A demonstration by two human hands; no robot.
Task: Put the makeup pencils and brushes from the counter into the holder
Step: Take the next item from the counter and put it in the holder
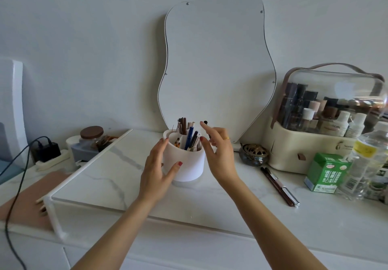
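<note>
1. Holder [184, 164] is a smooth matte white cylinder with curvy dividers inside, standing on the white marble-look desk [210, 202] right in front of the wavy blob-shaped mirror [216, 64].
2. Inside it, a bunch of makeup pencils and brushes [189, 135] stand upright: brown ones at the back, a blue one and a dark one leaning in the front compartment.
3. Two more makeup pencils [279, 185] lie side by side on the desk, off to the right of the holder; one is dark brown, the other has a shiny silver cap.
4. Left hand [159, 164] is cupped around the holder's left side, thumb across the front wall and fingers up by the rim. Its grip looks loose; can't tell how firmly it's pressing.
5. Right hand [218, 150] hovers at the right rim with fingers spread wide, index pointing up, and a gold ring on one finger. Its grip is wide with nothing in it.
6. Both forearms come up from the bottom edge, angled inward.
7. Further right there's a cream cosmetics case [315, 139] with a clear domed lid and a green carton [325, 173].
</note>
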